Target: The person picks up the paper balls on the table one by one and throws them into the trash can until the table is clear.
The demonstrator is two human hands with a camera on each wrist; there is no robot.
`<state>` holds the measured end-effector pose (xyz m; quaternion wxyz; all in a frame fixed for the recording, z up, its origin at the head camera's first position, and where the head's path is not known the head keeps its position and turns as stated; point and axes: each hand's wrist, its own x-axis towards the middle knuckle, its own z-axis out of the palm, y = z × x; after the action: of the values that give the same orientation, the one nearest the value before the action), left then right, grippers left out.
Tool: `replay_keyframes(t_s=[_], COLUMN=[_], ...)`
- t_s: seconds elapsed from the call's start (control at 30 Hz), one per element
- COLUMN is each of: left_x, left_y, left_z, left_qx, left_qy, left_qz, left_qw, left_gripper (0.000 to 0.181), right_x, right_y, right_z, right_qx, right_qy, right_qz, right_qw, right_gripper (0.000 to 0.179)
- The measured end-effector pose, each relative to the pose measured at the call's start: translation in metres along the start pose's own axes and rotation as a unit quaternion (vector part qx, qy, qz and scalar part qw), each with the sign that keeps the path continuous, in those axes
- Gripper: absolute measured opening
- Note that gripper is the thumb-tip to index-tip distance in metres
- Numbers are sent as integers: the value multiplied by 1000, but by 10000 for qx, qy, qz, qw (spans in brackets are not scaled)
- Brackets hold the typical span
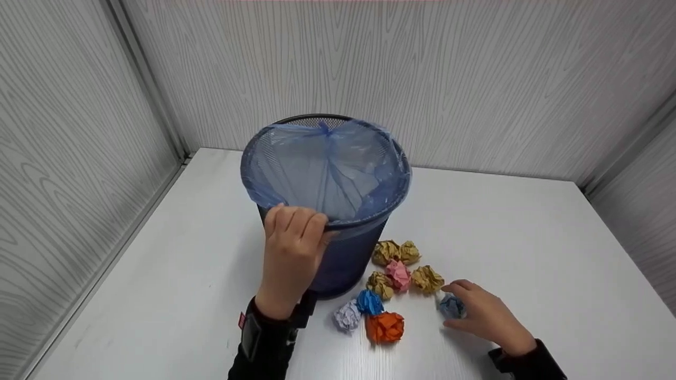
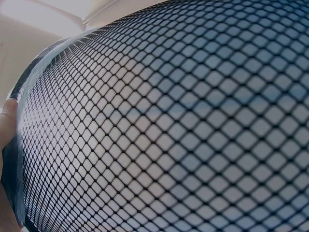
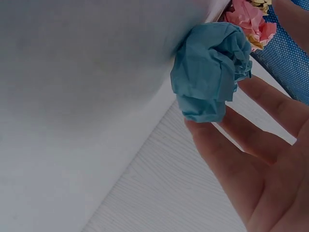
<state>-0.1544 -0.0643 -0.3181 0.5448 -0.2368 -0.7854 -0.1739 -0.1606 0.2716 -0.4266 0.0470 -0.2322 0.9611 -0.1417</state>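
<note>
Left hand (image 1: 293, 253) grips bag-lined bin (image 1: 346, 266) by the rim, right hand (image 1: 488, 315) has fingers spread around grey-blue paper ball (image 1: 452, 306).

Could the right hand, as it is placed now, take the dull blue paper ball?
Yes, it seems so: the right hand has its thumb and fingers spread around the dull blue paper ball, and nothing appears to stand between them.
</note>
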Motion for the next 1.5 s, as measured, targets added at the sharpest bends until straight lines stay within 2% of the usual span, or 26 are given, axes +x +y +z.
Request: replay_keyframes(t_s=[0.17,0.47,0.6,0.77,1.03,1.13,1.23,1.4,1.5], left_x=[0,0,0,1,0,0,0,0,1], left_y=[0,0,0,-1,1,1,1,0,0], left_z=[0,1,1,-1,0,0,0,1,1], left_qx=[1,-29,3,-1,-28,-11,-6,5,39], left_qy=[47,67,54,59,12,13,-10,0,32], left_qz=[-4,-11,5,-9,-18,-14,-8,30,75], left_qw=[10000,10000,10000,10000,10000,10000,10000,10000,10000], left_gripper=[31,31,31,31,31,31,31,31,30], right_x=[1,2,1,5,12,15,18,22,23], right_y=[-1,-4,-8,-21,-49,-61,-71,-85,-95], right_z=[-2,-2,-6,-17,-36,-44,-51,-64,-74], right_qx=[24,21,-6,68,183,363,562,963,1275], right_qy=[-376,-346,-133,354,1219,1561,2014,2739,3092], right_qz=[195,195,-5,-363,-763,-966,-1264,-1940,-2220], right_qw=[9991,9992,9999,9987,9894,9823,9697,9370,9159], right_gripper=[53,44,43,42,43,45,47,49,43])
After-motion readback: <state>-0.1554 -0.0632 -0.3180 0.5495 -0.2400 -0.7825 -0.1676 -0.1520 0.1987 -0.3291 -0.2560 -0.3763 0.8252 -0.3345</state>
